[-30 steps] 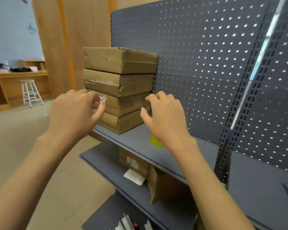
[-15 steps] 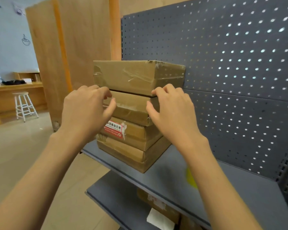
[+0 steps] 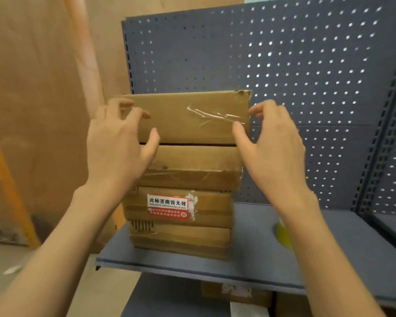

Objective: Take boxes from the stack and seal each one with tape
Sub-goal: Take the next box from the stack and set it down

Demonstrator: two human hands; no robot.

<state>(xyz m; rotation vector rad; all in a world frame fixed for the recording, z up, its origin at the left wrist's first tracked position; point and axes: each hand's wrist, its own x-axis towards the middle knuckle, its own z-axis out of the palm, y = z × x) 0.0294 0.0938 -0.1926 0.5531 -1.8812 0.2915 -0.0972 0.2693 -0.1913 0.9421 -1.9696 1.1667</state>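
Two spread hands, left hand (image 3: pixel 117 143), right hand (image 3: pixel 270 145), fingers uncurled beside top box (image 3: pixel 188 117) ends

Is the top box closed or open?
Closed, as far as the picture shows. The top box has its front side flat, with clear tape stuck across it. Its top face is hidden.

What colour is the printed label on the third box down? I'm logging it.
Red and white label, clearest in the head view.

Four flat brown cardboard boxes (image 3: pixel 181 175) stacked upright on grey shelf, top box (image 3: pixel 188 117) tape-patched
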